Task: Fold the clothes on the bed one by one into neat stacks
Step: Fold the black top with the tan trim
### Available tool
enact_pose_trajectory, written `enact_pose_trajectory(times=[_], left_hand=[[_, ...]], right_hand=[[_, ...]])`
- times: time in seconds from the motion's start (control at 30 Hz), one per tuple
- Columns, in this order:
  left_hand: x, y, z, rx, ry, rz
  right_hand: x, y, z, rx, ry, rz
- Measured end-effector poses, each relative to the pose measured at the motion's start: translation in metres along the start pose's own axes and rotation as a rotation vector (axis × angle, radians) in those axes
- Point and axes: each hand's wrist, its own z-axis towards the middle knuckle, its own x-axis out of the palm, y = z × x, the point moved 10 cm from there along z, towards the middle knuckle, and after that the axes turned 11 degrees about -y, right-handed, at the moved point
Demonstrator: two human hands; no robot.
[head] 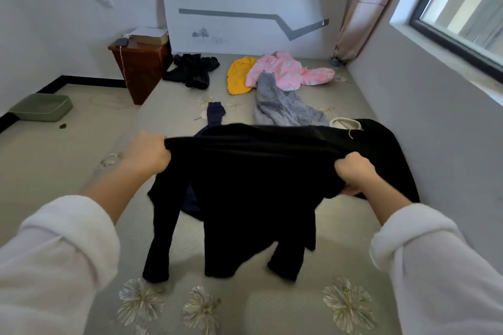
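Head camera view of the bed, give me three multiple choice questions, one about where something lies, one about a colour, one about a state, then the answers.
1. Where does the grey fleece garment lie?
A. on the wooden nightstand
B. on the bed beside the pink garment
C. in the green tray

2. What colour is the garment next to the pink one, on its left?
A. yellow
B. red
C. white

3. How is the black top held?
A. lying flat, untouched
B. pinched by one hand only
C. lifted by both hands

Answers:
B, the grey fleece garment touches the pink garment on the bed.
A, the yellow garment.
C, the left hand and right hand grip the black top, sleeves hanging.
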Motion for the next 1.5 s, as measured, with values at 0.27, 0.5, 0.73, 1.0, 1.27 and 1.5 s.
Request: enact_pose_trajectory(times=[0.27,0.5,0.73,1.0,1.27,1.5], left_hand=[[0.009,-0.059,-0.011,-0.506,0.101,-1.618],[0.09,-0.028,-0.082,-0.22,-0.05,-1.049],[0.236,-0.015,-0.183,-0.085,0.252,-0.571],[0.376,0.019,-0.33,-0.194,0.883,-0.256],[0.369,-0.046,-0.315,-0.083,0.463,-0.297],[0.384,-0.076,-0.317,0.189,0.487,-0.171]], right_hand=[[-0.072,0.014,0.007,-0.154,-0.366,0.603],[-0.023,-0.062,-0.023,-0.285,-0.401,0.197],[0.13,-0.181,-0.065,-0.171,0.01,-0.109],[0.267,-0.322,-0.156,-0.012,0.517,-0.464],[0.289,-0.282,-0.131,-0.08,0.345,-0.133],[0.323,-0.268,-0.147,-0.267,0.503,-0.281]])
